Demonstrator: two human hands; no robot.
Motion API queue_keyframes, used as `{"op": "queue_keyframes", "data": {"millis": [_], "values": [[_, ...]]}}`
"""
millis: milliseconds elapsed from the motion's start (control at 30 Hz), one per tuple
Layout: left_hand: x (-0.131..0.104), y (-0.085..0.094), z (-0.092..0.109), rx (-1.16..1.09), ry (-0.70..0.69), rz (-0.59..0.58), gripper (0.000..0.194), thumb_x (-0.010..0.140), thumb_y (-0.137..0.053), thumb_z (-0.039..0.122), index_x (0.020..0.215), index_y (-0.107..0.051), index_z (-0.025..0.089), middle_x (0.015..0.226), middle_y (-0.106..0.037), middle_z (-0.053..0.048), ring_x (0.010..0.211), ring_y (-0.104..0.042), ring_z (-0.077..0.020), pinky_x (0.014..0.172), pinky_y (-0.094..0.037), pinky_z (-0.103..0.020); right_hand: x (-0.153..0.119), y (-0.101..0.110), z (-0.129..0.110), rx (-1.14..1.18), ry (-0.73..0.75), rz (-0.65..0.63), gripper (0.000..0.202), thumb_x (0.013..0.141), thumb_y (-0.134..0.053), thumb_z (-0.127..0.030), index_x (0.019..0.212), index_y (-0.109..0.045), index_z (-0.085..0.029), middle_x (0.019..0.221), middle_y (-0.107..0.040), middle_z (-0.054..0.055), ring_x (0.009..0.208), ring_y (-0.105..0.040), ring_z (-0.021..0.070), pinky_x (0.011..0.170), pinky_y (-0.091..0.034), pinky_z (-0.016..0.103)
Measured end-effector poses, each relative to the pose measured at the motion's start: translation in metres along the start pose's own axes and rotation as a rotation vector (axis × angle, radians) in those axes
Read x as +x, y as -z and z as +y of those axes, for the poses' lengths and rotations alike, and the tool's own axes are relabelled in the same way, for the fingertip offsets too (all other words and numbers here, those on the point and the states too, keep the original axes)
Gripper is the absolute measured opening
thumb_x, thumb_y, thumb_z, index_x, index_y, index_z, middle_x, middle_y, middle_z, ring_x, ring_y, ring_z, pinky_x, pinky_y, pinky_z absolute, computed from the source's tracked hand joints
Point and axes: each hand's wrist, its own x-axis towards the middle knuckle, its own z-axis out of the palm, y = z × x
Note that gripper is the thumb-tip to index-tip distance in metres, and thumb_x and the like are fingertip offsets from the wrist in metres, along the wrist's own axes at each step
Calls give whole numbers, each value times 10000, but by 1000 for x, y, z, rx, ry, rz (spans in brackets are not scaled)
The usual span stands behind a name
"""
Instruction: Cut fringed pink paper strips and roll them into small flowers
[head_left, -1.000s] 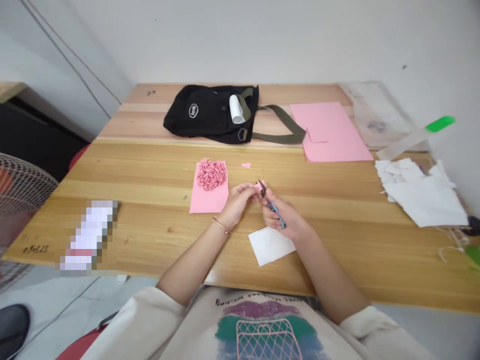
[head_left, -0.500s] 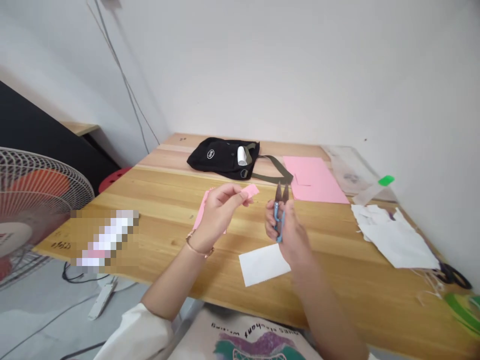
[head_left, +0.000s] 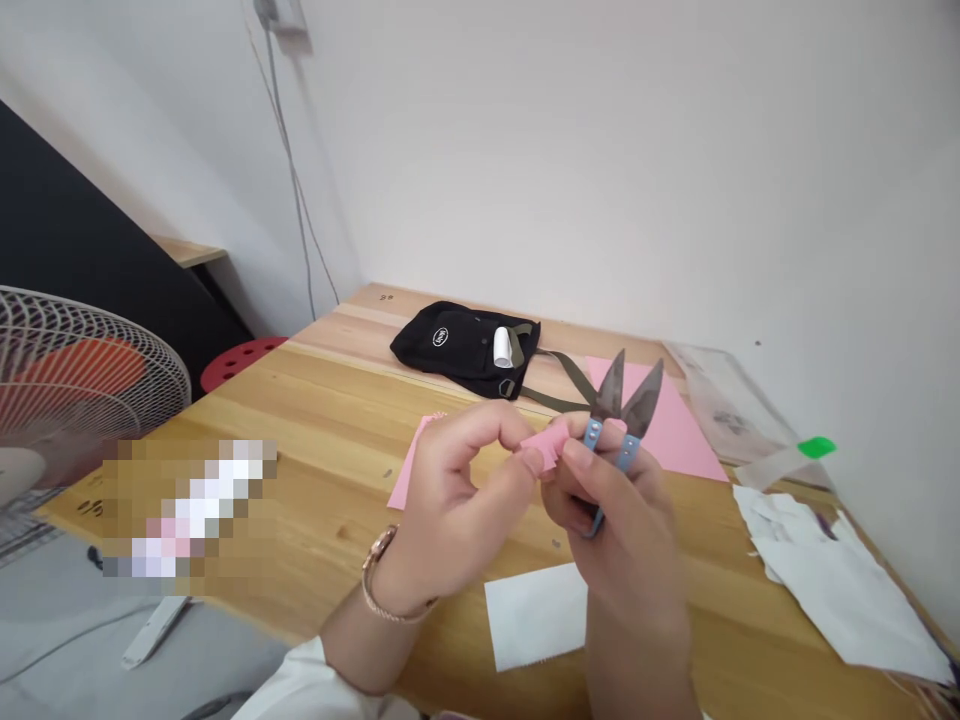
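Between the thumb and fingers of my left hand (head_left: 469,495) is a small pink paper piece (head_left: 546,446) with a notched edge. My right hand (head_left: 622,520) is wrapped round blue-handled thread snips (head_left: 628,405), their two blades spread apart and pointing away from me. The right thumb and index finger also touch the paper's right end. Below the hands a white paper rectangle (head_left: 536,618) lies on the wooden table, partly covered by my right wrist. Behind my left hand another pink paper piece (head_left: 409,470) shows in part.
A black bag (head_left: 457,350) with a white roll (head_left: 502,347) on it lies toward the wall. Beyond the snips is a larger pink sheet (head_left: 686,430). Crumpled white material (head_left: 840,590) lies at the right edge. A fan (head_left: 82,380) stands at the left.
Both hands have come together and closer to the camera. The right thumb and index finger now meet the pink paper, while the snips stay in the right hand. The view has shifted slightly.
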Motion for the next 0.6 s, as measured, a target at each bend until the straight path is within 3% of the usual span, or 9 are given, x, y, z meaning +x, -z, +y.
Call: {"op": "queue_keyframes", "data": {"millis": [300,467,600], "values": [[2,7,-15,81,-32,-9,170,837,-508,147,674,-544,176,615,-517,9,609,-494,-125,588,-404,-285,-3,1,13,-150,25,152,116,781,-661,-295,686,-680,-232,494,-295,-57,434,-205,62,385,-187,230],[3,7,-14,113,-51,-42,177,826,-505,134,661,-553,175,609,-535,-1,580,-494,-127,578,-407,-295,-5,2,12,-191,7,145,146,801,-626,-317,685,-669,-239,489,-335,-46,426,-203,77,378,-186,248],[2,6,-14,140,-67,-92,158,824,-513,143,679,-567,177,622,-560,-12,596,-520,-139,659,-435,-328,-7,5,12,-201,-31,137,176,796,-626,-324,645,-647,-237,497,-377,-31,442,-248,90,398,-199,264]]}}
